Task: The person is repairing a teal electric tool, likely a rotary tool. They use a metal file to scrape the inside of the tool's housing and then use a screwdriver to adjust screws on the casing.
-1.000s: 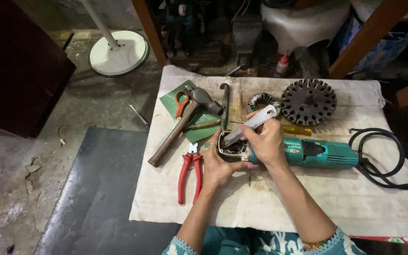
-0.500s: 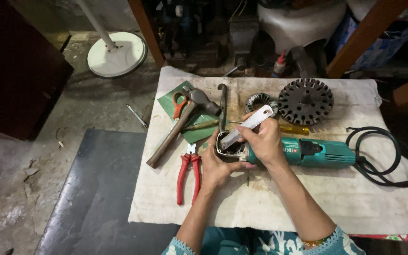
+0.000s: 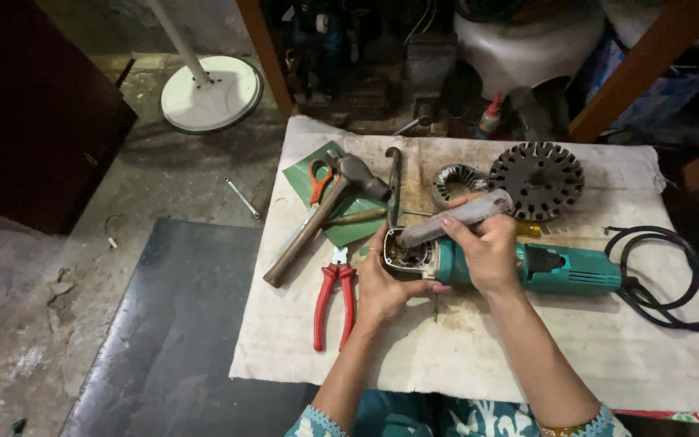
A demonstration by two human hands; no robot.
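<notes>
A teal angle grinder (image 3: 564, 269) lies on a white cloth (image 3: 463, 356), its open metal head (image 3: 404, 252) pointing left. My left hand (image 3: 382, 285) cups that head from below and the left. My right hand (image 3: 487, 247) rests over the grinder's neck and grips a grey metal tool (image 3: 459, 217), whose lower end sits at the open head. The grinder's black cable (image 3: 665, 275) coils at the right.
On the cloth lie red pliers (image 3: 332, 301), a hammer (image 3: 317, 218), orange scissors (image 3: 319, 180) on a green card (image 3: 348, 231), a dark slotted disc (image 3: 537, 180) and a metal ring (image 3: 456, 183). A white round stand base (image 3: 212, 93) and a dark sheet (image 3: 180, 324) are on the floor to the left.
Both hands stay on the grinder head. The grey tool's angle has shifted slightly; nothing else has moved.
</notes>
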